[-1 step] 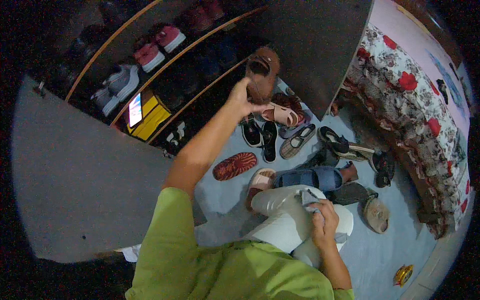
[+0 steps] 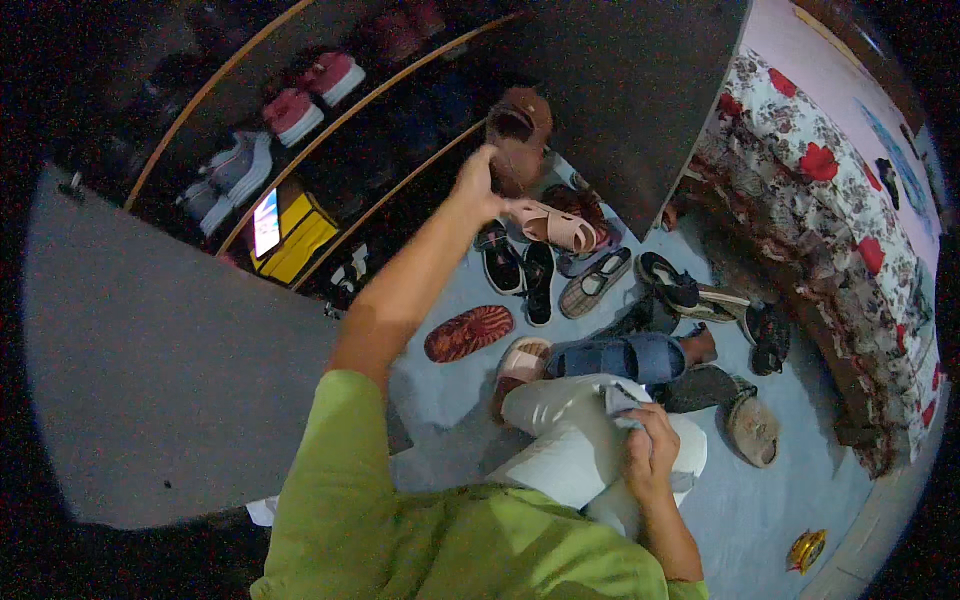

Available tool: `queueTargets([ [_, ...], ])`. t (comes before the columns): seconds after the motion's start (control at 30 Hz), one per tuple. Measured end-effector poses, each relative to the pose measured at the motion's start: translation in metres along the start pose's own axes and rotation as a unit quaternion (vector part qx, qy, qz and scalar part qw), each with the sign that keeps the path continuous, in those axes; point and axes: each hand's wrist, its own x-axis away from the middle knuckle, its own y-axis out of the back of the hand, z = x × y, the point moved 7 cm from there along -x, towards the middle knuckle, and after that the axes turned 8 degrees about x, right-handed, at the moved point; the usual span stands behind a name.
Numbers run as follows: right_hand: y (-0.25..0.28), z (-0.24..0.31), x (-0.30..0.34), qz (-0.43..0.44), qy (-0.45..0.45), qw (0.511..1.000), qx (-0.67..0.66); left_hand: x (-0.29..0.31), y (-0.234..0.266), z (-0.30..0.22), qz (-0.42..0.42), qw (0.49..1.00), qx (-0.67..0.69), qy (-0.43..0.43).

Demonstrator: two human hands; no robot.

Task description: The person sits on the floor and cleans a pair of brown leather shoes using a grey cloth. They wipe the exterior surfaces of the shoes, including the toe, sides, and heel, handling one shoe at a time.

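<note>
My left hand [image 2: 482,188] reaches far forward and grips a brown sandal [image 2: 523,172] by its edge, holding it up beside the lowest shelf. Just below it lies a pink strapped sandal [image 2: 560,228], near a pair of black shoes [image 2: 501,262]. My right hand [image 2: 655,445] is closed around a grey cloth [image 2: 622,402] over my knee. Past that knee sit a blue two-strap slide [image 2: 615,357] and a beige and maroon slide [image 2: 522,365]. A red patterned shoe sole [image 2: 470,333] lies alone to the left.
At the left a shoe cabinet holds red sneakers [image 2: 292,115], grey sneakers [image 2: 238,172], a yellow box [image 2: 298,238] and a lit phone [image 2: 267,222]. Its grey door [image 2: 190,370] stands open. A floral-covered bed [image 2: 835,190] borders the right. A fuzzy beige slipper [image 2: 752,430] lies nearer.
My left hand and the brown sandal have shifted slightly left and up. My right hand stays on the cloth.
</note>
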Motion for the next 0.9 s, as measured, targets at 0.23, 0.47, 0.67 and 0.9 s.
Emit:
queueTargets([
  [0.23,0.003,-0.026,-0.015,0.017,-0.094,0.994,-0.045,-0.153,-0.035,-0.056,-0.041,0.993,-0.035,-0.106],
  [0.47,0.001,-0.05,-0.02,0.031,-0.172,0.983,-0.051,-0.265,-0.039,-0.096,-0.011,0.973,-0.078,-0.216],
  [0.67,-0.005,-0.059,-0.032,0.056,-0.157,0.984,-0.061,-0.302,-0.026,-0.09,-0.01,0.951,-0.171,-0.257],
  [0.9,-0.01,-0.067,-0.028,0.026,-0.2,0.974,-0.1,-0.228,-0.043,-0.12,-0.151,0.437,-0.797,-0.388],
])
